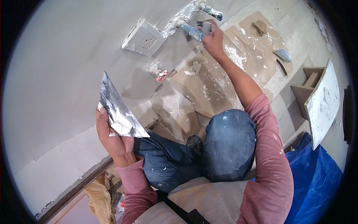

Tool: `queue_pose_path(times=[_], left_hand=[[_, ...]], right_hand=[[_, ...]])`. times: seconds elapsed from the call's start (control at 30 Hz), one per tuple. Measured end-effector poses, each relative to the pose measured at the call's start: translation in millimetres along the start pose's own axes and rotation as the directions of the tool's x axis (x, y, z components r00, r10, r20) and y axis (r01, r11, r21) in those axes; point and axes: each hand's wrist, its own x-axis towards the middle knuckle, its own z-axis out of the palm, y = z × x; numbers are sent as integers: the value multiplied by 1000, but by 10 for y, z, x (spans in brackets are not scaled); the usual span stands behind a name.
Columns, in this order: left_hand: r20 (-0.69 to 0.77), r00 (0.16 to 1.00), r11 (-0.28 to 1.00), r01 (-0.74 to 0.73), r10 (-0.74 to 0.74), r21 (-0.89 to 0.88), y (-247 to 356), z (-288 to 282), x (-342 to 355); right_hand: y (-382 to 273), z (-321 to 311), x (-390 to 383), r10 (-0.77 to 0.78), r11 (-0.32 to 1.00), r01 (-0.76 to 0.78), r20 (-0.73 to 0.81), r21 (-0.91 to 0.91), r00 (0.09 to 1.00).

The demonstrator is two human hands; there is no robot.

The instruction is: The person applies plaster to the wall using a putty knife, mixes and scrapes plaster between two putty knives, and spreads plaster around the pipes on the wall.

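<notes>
My left hand (113, 138) grips a shiny flat metal plate (118, 108) by its lower edge, thumb on top. White plaster (123, 123) is smeared on its face. My right arm reaches far forward, and my right hand (214, 40) is closed round a small grey-and-black tool (204, 27), whose kind is blurred. That hand is beside a blue pipe stub (191, 31) that sticks out of the wall. Rough white plaster (175, 25) runs along the wall around the stub. A second blue stub (213, 13) shows just beyond.
Left of the stub, an electrical outlet (148, 41) sits in a raised plate; below it a red-ended fitting (162, 76) protrudes. Brown paper (209, 84) with plaster crumbs covers the floor. At right stand a white-topped wooden stand (323, 106) and a blue tarp (313, 175). My knees are bent between my arms.
</notes>
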Motion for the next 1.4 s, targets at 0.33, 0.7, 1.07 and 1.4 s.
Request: queue_pose_path(times=[0.33, 0.7, 1.07, 1.4], left_hand=[[92, 996, 1000, 12, -10, -16, 6, -27, 18], [-14, 1000, 1000, 4, -3, 17, -3, 47, 19], [-2, 1000, 1000, -10, 10, 14, -6, 19, 23], [16, 1000, 1000, 1, -1, 15, -16, 18, 23]], right_hand=[[136, -144, -563, 60, 994, -64, 50, 84, 997], [-299, 441, -852, -136, 985, 88, 357, 147, 924], [-195, 283, -550, -35, 998, 29, 98, 61, 995], [-570, 324, -722, -243, 970, 218, 341, 112, 908]])
